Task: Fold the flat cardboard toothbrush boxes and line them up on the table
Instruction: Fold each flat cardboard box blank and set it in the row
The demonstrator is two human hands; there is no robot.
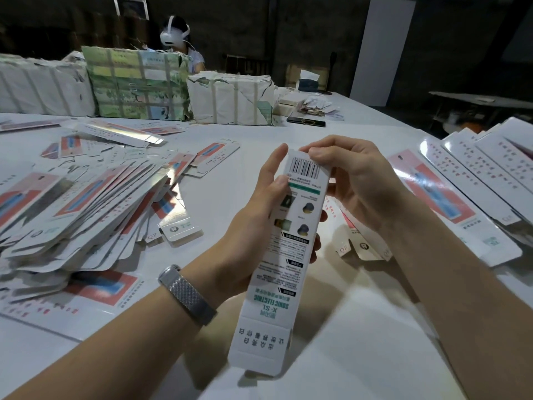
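Left hand (259, 209) gripping toothbrush box (284, 264) mid-length above near worktop (360, 356), right hand (354, 180) pinching its far barcode end, flat boxes (86, 209) heaped left, bare surface beneath

Left of table (230, 180): flat boxes (86, 203) lying in heap
Right: folded boxes (476, 180) lying in row
Centre: held box (291, 255) standing between both hands
Behind: wrapped bundles (138, 85) standing

Packing workshop/warehouse: dim bare walls, big white desk (259, 134) with strapped paper-wrapped bundles (230, 99), heaps of flat cartons (86, 203), second worker (178, 39) seated opposite.
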